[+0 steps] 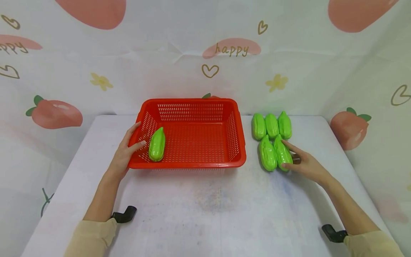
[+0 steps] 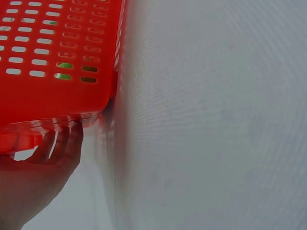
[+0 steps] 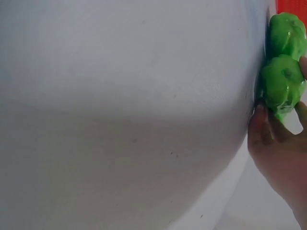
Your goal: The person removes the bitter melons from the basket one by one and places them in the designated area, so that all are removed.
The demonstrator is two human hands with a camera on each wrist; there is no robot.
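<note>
My left hand (image 1: 123, 153) grips the left rim of a red plastic basket (image 1: 192, 165), with the thumb over the rim and the fingers along the outside wall. In the left wrist view the fingertips press against the basket's outer side. One glossy green bitter melon (image 1: 157, 144) lies inside the basket at its left end. On the right, my right hand (image 1: 305, 164) pinches a bitter melon (image 1: 282, 154) between thumb and fingers, still among the others on the table. Right beside it lies another bitter melon (image 1: 268, 154), touching it.
Behind the held one, three more bitter melons (image 1: 272, 125) stand in a row near the table's back edge. The white table (image 1: 205, 221) reaches to a printed cloth backdrop (image 1: 179, 71) with fruit pictures.
</note>
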